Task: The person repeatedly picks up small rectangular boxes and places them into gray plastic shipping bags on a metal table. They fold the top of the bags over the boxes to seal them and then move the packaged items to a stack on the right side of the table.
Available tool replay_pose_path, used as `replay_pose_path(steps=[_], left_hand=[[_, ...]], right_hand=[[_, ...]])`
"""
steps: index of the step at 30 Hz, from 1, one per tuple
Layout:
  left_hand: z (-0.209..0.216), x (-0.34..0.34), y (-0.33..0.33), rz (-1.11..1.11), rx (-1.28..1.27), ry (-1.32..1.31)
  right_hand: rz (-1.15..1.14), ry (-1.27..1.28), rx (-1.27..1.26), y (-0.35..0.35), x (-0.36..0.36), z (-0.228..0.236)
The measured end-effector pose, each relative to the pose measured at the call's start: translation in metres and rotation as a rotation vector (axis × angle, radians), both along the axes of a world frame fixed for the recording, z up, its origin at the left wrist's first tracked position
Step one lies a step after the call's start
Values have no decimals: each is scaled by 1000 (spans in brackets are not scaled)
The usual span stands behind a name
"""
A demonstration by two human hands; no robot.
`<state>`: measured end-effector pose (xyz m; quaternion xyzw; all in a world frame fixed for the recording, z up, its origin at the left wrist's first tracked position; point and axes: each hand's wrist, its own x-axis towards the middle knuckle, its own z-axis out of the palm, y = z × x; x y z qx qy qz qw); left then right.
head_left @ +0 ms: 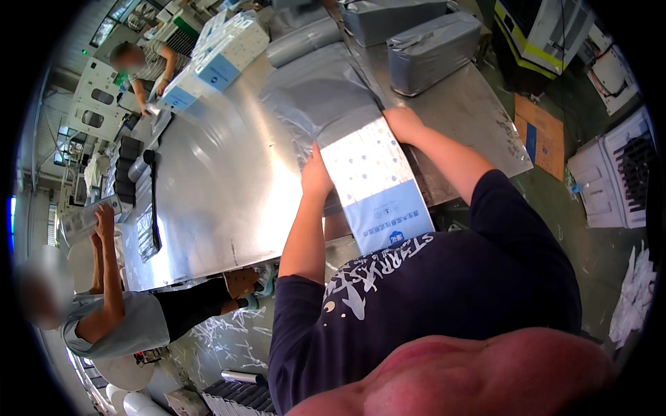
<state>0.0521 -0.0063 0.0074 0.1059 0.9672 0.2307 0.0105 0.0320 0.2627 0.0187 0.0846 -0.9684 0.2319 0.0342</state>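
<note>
A long white and blue printed package (378,184) lies in front of me, its near end against my shirt. Its far end is inside a grey plastic bag (319,90) spread over the metal table. My left hand (316,172) grips the mouth of the bag along the package's left side. On the right side, my right hand (404,126) is closed at the bag's edge, its fingertips partly hidden by the plastic. Beyond the bag lies a roll of grey plastic (303,40).
Grey-wrapped parcels (433,52) stand at the table's far right. White and blue packages (225,55) are stacked at the far left of the metal table (208,180). Two people work along the left side. A flat cardboard piece (540,139) and grey crate (610,173) are on the right.
</note>
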Motion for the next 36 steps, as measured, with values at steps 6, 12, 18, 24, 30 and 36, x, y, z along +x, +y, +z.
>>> replay_pose_path(steps=[6,12,18,24,30,36], left_hand=[[-32,135,-68,-458,305,-397],[2,86,-38,-148,820,-537],[-7,111,-32,-24,690,-495],[-5,125,-57,-1,306,-512],[-9,120,-47,12,875,-661],[9,142,-98,-452,223,-463]], right_hand=[[580,-559,-162,25,169,6],[493,-452,99,-1,135,55],[582,-343,68,-32,134,77],[539,-295,42,-31,153,28],[228,-636,-756,-148,111,14],[234,-1138,-37,93,264,-20]])
